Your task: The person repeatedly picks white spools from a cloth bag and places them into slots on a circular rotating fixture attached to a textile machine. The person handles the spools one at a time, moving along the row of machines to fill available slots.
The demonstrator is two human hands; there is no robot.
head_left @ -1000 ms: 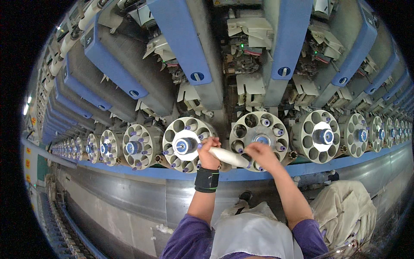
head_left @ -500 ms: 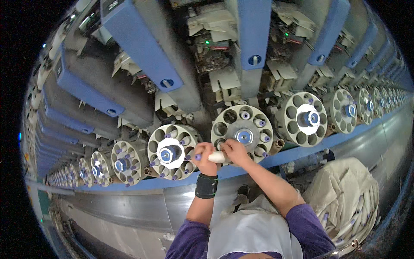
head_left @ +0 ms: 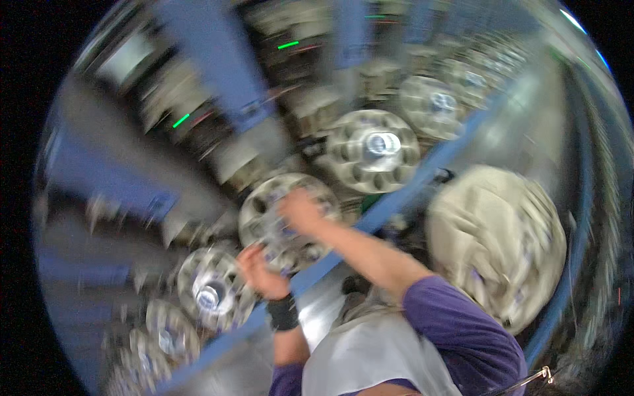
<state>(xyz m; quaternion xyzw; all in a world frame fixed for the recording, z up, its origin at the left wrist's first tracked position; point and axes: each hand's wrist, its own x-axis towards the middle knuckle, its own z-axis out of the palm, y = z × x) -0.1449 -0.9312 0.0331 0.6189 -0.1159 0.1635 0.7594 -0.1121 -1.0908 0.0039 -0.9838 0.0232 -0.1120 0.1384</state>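
Observation:
The whole picture is smeared by motion. My right hand [head_left: 301,210] is over the face of a round, pale magazine [head_left: 248,223] with a ring of pockets and a hub in the middle. Its fingers are too blurred to show whether they hold anything. My left hand [head_left: 263,272], with a black band [head_left: 282,313] at the wrist, is raised at the lower left edge of that magazine. Its fingers look loosely parted, and no bobbin shows in them. Several pockets hold purple-tipped pieces, partly hidden by my hands.
More round magazines [head_left: 372,125] line a blue rail [head_left: 389,206] to both sides. Blue machine housings [head_left: 211,59] stand behind them. At the right sits a large pale cloth sack [head_left: 475,218] with purple-tipped bobbins in it.
The view has swung and tilted, bringing the sack further into the picture. The white bobbin at my left hand no longer shows. My right hand has moved across the magazine's face.

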